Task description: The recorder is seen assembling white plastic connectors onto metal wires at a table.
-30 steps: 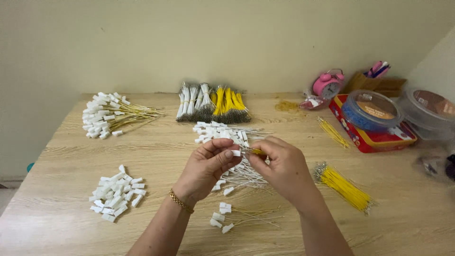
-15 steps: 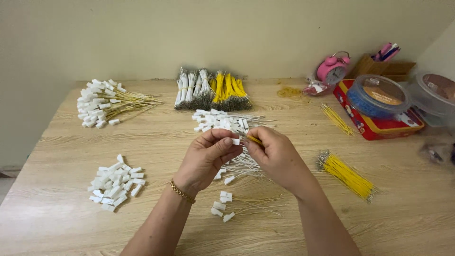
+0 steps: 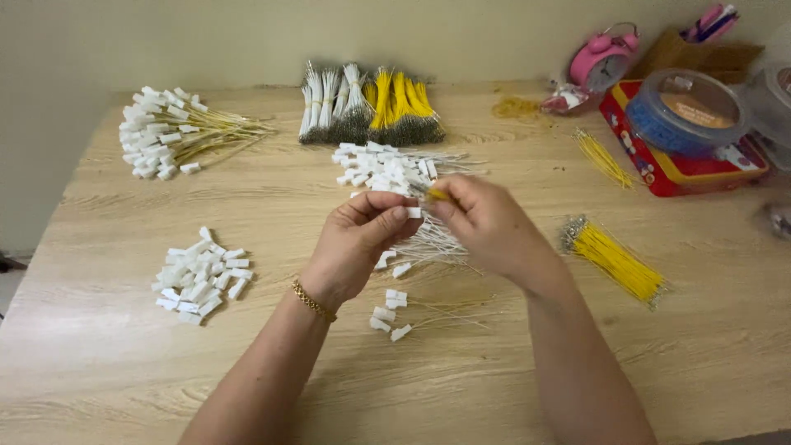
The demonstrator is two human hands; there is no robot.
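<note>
Both hands meet above the pale wood-grain surface [image 3: 124,371]: my left hand [image 3: 356,247] pinches a small white plastic connector block [image 3: 414,212], my right hand [image 3: 486,224] pinches a thin yellow wire [image 3: 437,195] at it, over the heap of white-capped wires [image 3: 395,177], kept within reach.

Bare tabletop [image 3: 99,363] near the front edge, left and right of both forearms. Blocked ahead by white connector heap [image 3: 387,169]; left by loose connectors [image 3: 200,276]; right by yellow wires [image 3: 616,262]. Tin [image 3: 684,165] crowding far right.
</note>
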